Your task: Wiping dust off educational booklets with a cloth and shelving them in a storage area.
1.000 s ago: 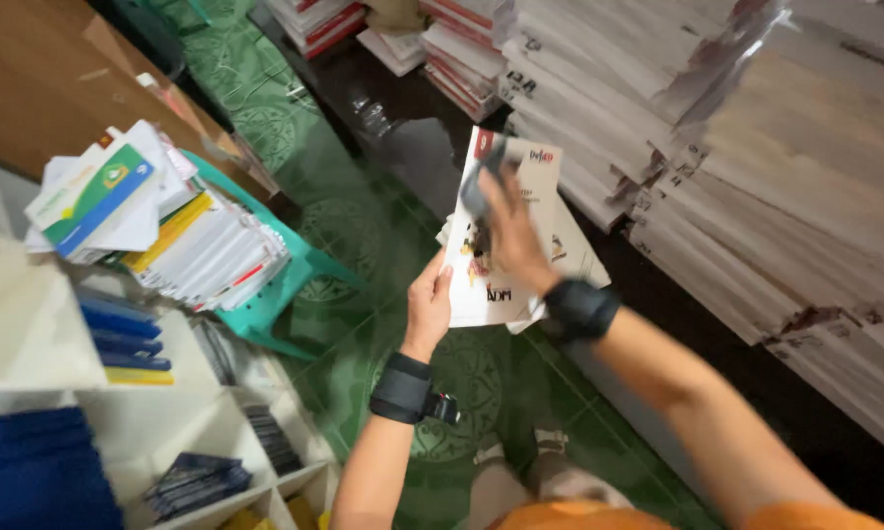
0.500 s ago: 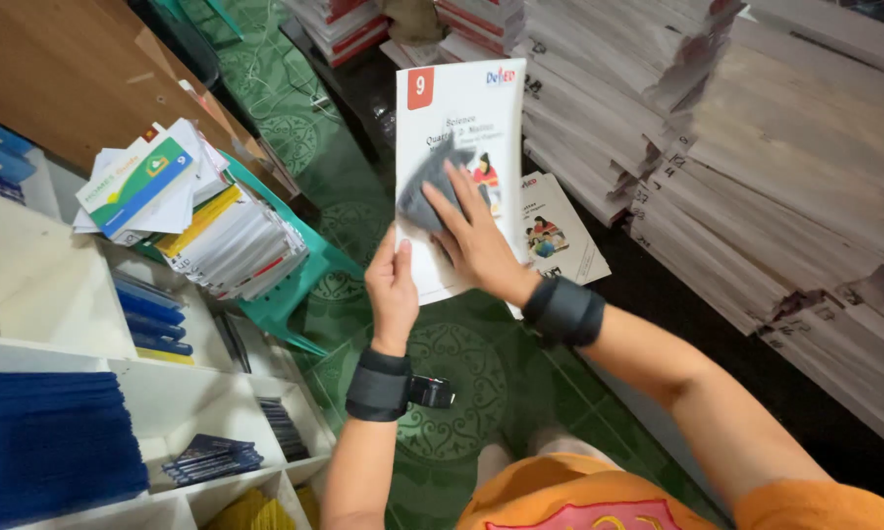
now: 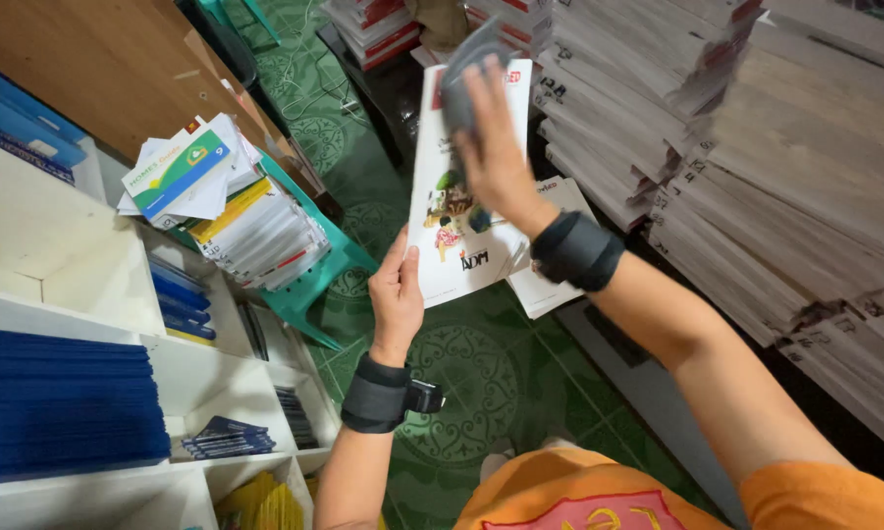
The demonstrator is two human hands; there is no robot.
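Head view: the left hand (image 3: 398,294) pinches the lower edge of a white illustrated booklet (image 3: 461,211), held upright above the green floor (image 3: 461,373). The right hand (image 3: 496,147) presses a grey cloth (image 3: 466,74) against its cover, apparently mid-wipe; finishing calls for steady downward strokes.

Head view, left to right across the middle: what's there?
White shelf unit → pile of booklets on the green plastic stool → left hand gripping the white book → right hand pressing a grey cloth to its cover → tall paper stacks.
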